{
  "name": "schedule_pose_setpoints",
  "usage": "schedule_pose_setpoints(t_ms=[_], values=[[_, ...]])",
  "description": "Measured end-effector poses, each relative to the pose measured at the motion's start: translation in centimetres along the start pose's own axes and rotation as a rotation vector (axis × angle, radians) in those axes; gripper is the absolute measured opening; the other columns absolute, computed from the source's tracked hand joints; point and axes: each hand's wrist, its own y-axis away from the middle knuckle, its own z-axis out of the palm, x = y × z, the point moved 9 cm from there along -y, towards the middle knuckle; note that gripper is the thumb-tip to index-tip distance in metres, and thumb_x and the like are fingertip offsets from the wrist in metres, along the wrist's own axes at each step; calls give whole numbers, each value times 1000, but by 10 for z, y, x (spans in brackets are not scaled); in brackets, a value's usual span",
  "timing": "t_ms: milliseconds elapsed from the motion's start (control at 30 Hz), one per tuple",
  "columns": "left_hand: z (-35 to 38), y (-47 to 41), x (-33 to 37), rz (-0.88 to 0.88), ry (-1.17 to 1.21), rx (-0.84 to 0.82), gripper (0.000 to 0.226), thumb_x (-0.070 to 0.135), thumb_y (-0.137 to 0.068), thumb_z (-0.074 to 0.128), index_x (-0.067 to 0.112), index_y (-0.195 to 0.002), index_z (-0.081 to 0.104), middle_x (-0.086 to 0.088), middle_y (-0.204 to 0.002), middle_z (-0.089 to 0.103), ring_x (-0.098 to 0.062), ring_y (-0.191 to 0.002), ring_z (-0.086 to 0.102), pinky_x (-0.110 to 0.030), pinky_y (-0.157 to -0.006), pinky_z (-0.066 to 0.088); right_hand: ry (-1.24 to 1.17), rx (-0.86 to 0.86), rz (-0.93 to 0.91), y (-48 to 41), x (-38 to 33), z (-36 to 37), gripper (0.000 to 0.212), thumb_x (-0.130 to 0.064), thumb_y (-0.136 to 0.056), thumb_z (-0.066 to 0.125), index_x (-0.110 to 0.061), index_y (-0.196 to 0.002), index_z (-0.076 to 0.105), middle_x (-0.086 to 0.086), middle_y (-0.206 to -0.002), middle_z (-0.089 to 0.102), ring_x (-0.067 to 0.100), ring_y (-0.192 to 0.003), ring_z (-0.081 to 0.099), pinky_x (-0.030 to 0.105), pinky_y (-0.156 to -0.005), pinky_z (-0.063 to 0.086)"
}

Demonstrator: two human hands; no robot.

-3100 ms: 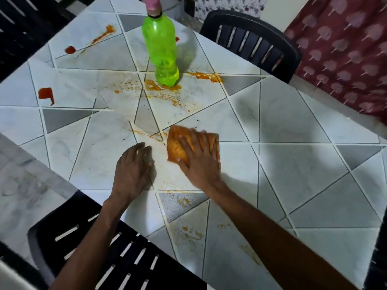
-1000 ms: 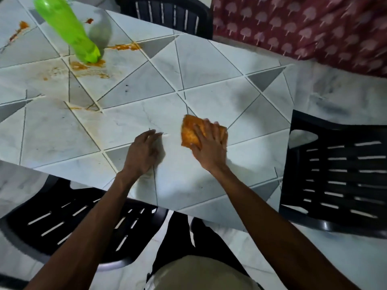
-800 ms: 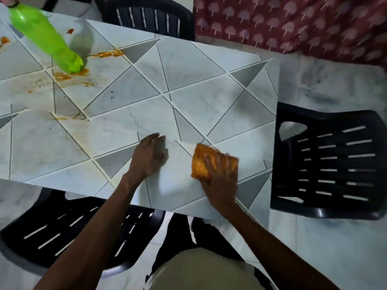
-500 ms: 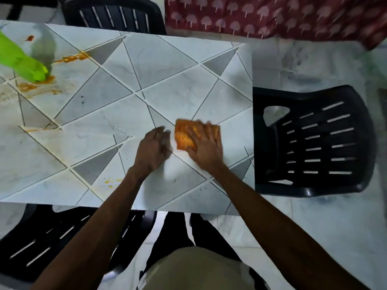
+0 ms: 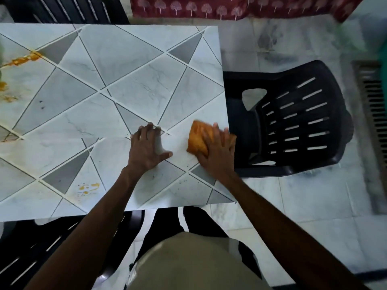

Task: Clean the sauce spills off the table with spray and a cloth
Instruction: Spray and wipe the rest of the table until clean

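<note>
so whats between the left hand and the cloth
Only a bare strip of table, no sauce on it, in the head view. The left hand lies flat; the right hand presses the cloth.

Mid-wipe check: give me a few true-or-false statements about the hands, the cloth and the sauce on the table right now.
1. The right hand presses the cloth near the right edge of the table. True.
2. The left hand holds the spray bottle. False: it rests flat on the table, holding nothing.
3. The table is free of sauce. False: sauce spots lie near the front edge and a streak marks the far left.
4. A black chair stands beside the table's right edge. True.
</note>
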Motion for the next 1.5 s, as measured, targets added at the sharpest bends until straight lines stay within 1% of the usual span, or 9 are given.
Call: schedule_pose_setpoints(t_ms=[200, 467, 600, 733, 900, 1067, 1200, 1367, 1500], values=[[8, -3, -8, -4, -17, -38, 107, 83, -62, 60, 16, -143, 40, -11, -150, 37, -35, -138, 34, -51, -112, 29, -60, 33, 106, -78, 19, -13, 77, -67, -93, 39, -33, -159, 21, 7, -168, 11, 43, -152, 8, 72, -113, 22], [-2, 10, 0, 7, 67, 42, 94, 70, -68, 66, 15, -141, 45, -13, -152, 36, -33, -140, 31, -51, -111, 27, -87, -13, -5, 101, 27, 15, 74, -63, -98, 39, -28, -161, 19, 8, -169, 7, 40, -154, 0, 65, -118, 19], [-11, 25, 15, 28, 187, 124, 60, 34, -75, 81, 12, -127, 61, -14, -133, 55, -34, -121, 49, -45, -103, 43, -47, -68, -49, 108, 30, 18, 77, -69, -95, 33, -31, -161, 16, 7, -170, 5, 41, -154, -3, 69, -118, 16], [-11, 46, 26, 87, 181, 158, 20, 16, -84, 61, 15, -100, 72, -12, -101, 69, -37, -93, 60, -41, -84, 51, -25, -42, 2, 24, 24, 4, 79, -70, -95, 31, -31, -161, 14, 8, -169, 5, 43, -153, -2, 72, -115, 14], [-17, 68, 19, 96, 311, 116, 30, 13, -79, 48, 15, -94, 74, -6, -98, 73, -31, -89, 63, -36, -82, 50, -4, -8, 16, -39, -26, -2, 74, -62, -97, 31, -29, -161, 12, 6, -170, 2, 41, -154, -3, 72, -117, 8], [-38, 78, -4, 28, 324, 183, 41, 23, -76, 43, 11, -103, 72, -10, -108, 70, -32, -100, 63, -34, -88, 48, 42, -58, -332, 56, -69, 26, 75, -66, -97, 37, -31, -161, 17, 3, -170, 6, 36, -155, 1, 68, -118, 9], [-40, 79, -30, 33, 200, 174, 43, 28, -83, 46, 9, -116, 66, -16, -115, 62, -38, -103, 57, -41, -87, 50, 63, -94, -410, 122, -32, 32, 78, -65, -94, 44, -33, -160, 18, 1, -169, 11, 32, -156, 4, 66, -117, 17], [-33, 82, -56, 28, 90, 170, 36, 22, -95, 47, 6, -124, 62, -22, -122, 58, -43, -102, 56, -45, -89, 51, -15, -29, -23, 78, 29, 12, 78, -67, -94, 33, -33, -161, 13, 5, -169, 12, 39, -154, 5, 70, -116, 16], [-30, 91, -67, 40, 80, 150, 44, 27, -94, 44, 5, -128, 59, -23, -128, 54, -44, -108, 54, -45, -93, 49, 37, 22, 187, 27, -14, 10, 79, -70, -94, 23, -29, -161, 13, 7, -169, 7, 41, -154, 3, 72, -116, 7]])
